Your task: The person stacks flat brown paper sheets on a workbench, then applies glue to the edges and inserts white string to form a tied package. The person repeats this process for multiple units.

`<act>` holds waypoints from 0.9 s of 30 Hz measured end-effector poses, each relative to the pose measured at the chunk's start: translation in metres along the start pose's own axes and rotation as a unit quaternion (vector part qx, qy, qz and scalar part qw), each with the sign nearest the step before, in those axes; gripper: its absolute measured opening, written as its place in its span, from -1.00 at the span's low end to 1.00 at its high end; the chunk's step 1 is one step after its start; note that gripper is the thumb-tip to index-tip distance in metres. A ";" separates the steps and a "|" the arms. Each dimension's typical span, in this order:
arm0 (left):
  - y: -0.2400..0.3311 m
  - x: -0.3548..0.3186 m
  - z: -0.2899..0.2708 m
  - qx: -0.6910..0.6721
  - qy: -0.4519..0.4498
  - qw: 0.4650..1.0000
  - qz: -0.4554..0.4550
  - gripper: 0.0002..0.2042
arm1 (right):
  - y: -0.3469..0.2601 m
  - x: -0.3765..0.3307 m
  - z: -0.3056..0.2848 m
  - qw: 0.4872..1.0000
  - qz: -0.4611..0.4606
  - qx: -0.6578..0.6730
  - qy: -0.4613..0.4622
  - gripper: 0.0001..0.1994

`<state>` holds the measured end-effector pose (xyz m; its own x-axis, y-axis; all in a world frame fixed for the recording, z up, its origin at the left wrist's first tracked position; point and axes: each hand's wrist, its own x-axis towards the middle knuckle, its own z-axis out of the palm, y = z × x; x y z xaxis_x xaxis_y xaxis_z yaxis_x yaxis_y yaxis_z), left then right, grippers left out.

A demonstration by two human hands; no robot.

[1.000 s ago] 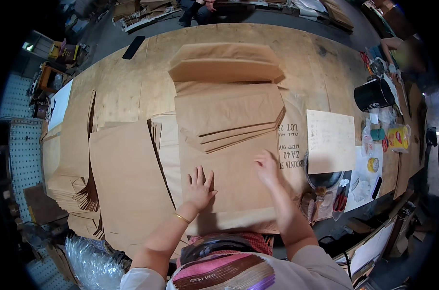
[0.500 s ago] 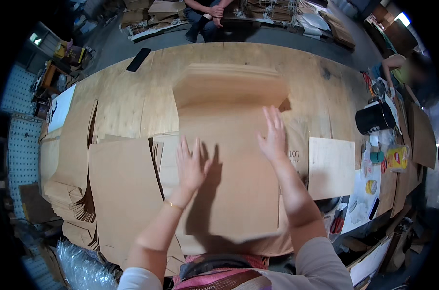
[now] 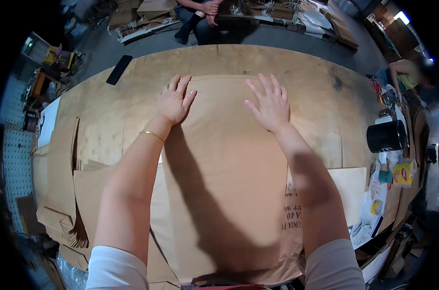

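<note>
A large sheet of brown kraft paper (image 3: 224, 145) lies flat in front of me on the wooden table (image 3: 316, 116). At its far left corner rests my left hand (image 3: 173, 100), fingers spread, a gold bracelet on the wrist. My right hand (image 3: 270, 102) presses on the far right corner, its fingers also stretched apart. Neither hand grips anything. Beneath the sheet's right side shows a printed brown paper sack (image 3: 293, 227). My arms cast a dark shadow across the sheet.
Stacks of folded brown paper (image 3: 55, 174) stand at the left. A black phone (image 3: 119, 70) lies at the far left of the table. On the right are a black cylinder (image 3: 386, 136), a yellow packet (image 3: 403, 173) and a pale board (image 3: 350, 186). Two other people are beyond the table.
Both hands have moved forward to the sheet's far edge. The far part of the sheet, raised and bent before, now lies flat.
</note>
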<state>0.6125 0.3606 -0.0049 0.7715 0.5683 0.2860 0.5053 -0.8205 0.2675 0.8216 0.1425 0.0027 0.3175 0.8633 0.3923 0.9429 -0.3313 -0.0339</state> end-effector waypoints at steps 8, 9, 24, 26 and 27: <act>-0.019 0.005 0.048 -0.090 0.062 0.994 0.024 -0.47 | 0.012 -0.004 0.057 0.994 -0.003 0.050 0.094 -0.42; -0.020 0.005 0.047 -0.075 0.049 0.996 0.005 -0.46 | 0.011 -0.003 0.059 0.995 -0.004 0.045 0.091 -0.43; 0.082 -0.455 -0.109 -0.411 -0.183 0.740 -0.500 -0.46 | -0.179 -0.393 -0.169 0.554 0.472 0.586 -0.356 -0.91; 0.079 -0.510 -0.112 -0.451 -0.244 0.661 -0.547 -0.49 | -0.222 -0.425 -0.204 0.309 0.661 0.584 -0.356 -0.84; 0.095 -0.502 -0.121 -0.456 -0.255 0.670 -0.527 -0.51 | -0.228 -0.452 -0.195 0.233 0.671 0.629 -0.317 -0.80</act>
<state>0.2269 0.0047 -0.0116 0.3204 0.5176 -0.7934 0.6063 0.5314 0.5916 0.4430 -0.2464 0.0127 -0.0126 0.3191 -0.9476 -0.8899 -0.4358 -0.1349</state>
